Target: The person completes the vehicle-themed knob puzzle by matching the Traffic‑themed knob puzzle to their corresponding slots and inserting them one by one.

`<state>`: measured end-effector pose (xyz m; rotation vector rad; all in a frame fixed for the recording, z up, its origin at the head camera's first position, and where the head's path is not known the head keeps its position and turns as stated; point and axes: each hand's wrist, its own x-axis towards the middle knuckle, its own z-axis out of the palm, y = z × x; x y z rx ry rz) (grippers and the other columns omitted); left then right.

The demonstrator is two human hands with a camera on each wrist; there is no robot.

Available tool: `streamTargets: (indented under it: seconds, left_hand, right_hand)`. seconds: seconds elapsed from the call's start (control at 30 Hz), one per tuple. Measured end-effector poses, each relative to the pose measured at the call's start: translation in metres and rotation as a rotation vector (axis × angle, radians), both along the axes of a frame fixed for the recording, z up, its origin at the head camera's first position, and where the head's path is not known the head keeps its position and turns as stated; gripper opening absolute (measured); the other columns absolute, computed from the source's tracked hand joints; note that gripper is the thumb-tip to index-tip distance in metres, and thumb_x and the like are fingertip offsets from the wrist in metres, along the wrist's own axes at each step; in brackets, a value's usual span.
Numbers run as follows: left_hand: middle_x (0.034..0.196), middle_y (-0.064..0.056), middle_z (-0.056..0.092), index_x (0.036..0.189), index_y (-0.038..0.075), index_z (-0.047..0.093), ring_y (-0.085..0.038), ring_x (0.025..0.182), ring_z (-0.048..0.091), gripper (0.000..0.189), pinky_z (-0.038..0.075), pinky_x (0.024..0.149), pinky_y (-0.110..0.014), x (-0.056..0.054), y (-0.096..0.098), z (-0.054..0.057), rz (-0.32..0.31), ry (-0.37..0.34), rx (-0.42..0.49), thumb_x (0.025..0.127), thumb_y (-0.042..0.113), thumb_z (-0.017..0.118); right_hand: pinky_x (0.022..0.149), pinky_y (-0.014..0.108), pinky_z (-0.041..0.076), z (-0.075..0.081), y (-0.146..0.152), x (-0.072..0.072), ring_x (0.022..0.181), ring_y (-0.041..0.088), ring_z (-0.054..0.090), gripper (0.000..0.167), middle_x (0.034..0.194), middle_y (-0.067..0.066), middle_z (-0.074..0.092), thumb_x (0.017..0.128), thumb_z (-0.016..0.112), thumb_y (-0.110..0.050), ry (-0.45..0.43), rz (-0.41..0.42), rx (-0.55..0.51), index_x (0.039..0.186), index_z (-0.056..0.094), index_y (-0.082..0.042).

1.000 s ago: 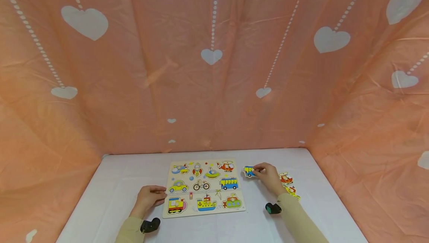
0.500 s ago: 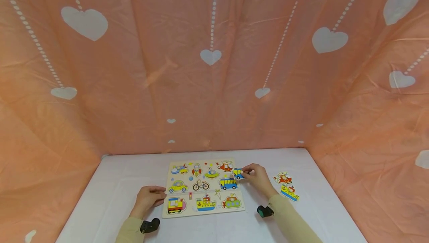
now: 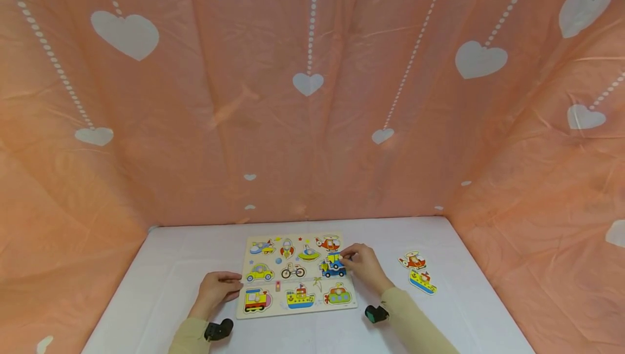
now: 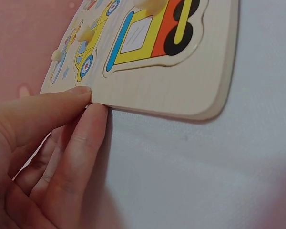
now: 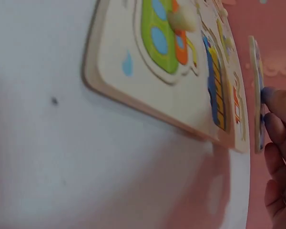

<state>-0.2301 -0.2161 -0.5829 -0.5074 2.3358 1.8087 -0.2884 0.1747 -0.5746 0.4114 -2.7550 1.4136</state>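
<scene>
A wooden peg puzzle board (image 3: 278, 311) with vehicle pictures lies on the white table. My left hand (image 3: 217, 291) pinches its left edge; in the left wrist view the thumb lies over the rim beside the train piece (image 4: 143, 40), with the index finger against the side. My right hand (image 3: 366, 267) pinches a blue and yellow bus piece (image 3: 334, 259) above the board's right side. That bus piece (image 5: 256, 95) stands on edge in the right wrist view, apart from the board. Below it is the matching printed bus (image 5: 217, 90), partly covered in the head view.
A loose helicopter piece (image 3: 414, 260) and a loose ship piece (image 3: 422, 282) lie right of the board on the white cloth (image 3: 156, 289). Knobbed pieces such as the submarine (image 3: 338, 294) sit in the board. A pink curtain (image 3: 273, 142) with hearts hangs behind.
My right hand has carried the bus piece leftward from beside the board to over the printed bus, uncovering the loose helicopter and ship pieces. My left hand stays at the board's edge.
</scene>
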Motion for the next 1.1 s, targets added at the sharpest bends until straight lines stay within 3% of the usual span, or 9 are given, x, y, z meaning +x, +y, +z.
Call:
streamTargets:
  seconds: [0.37,0.73,0.93,1.1]
  left_hand:
    - [0.082,-0.011,0.065,0.105,-0.011,0.065,-0.018,0.07,0.064,0.025,0.058,0.064,-0.031,0.0,0.0,0.0,0.003,-0.002,0.006,0.082,-0.004,0.069]
    - [0.08,-0.01,0.065,0.104,-0.012,0.064,-0.017,0.068,0.065,0.026,0.058,0.062,-0.031,0.0,0.0,0.0,0.004,0.015,0.012,0.08,-0.005,0.071]
    - [0.08,-0.01,0.065,0.104,-0.011,0.065,-0.017,0.067,0.065,0.025,0.058,0.062,-0.03,0.0,0.0,-0.001,0.011,0.008,0.009,0.08,-0.005,0.07]
    - [0.08,-0.01,0.065,0.104,-0.012,0.065,-0.018,0.068,0.065,0.025,0.058,0.063,-0.03,0.0,0.0,-0.001,0.012,0.015,0.017,0.08,-0.006,0.07]
  right_hand:
    - [0.071,0.027,0.047,-0.014,-0.01,0.004,0.081,0.013,0.053,0.011,0.084,-0.008,0.06,0.083,0.076,-0.02,0.02,0.038,0.039,0.09,0.07,-0.014]
    - [0.073,0.028,0.046,-0.016,-0.012,0.003,0.081,0.01,0.053,0.01,0.082,-0.011,0.06,0.083,0.075,-0.02,0.059,0.057,0.08,0.091,0.071,-0.015]
    - [0.076,0.029,0.045,-0.018,-0.013,0.002,0.083,0.011,0.053,0.01,0.083,-0.011,0.06,0.084,0.075,-0.02,0.034,0.053,0.081,0.092,0.072,-0.015]
    - [0.071,0.026,0.046,-0.018,-0.014,0.002,0.08,0.011,0.053,0.011,0.082,-0.01,0.06,0.084,0.075,-0.019,0.011,0.056,0.081,0.092,0.072,-0.013]
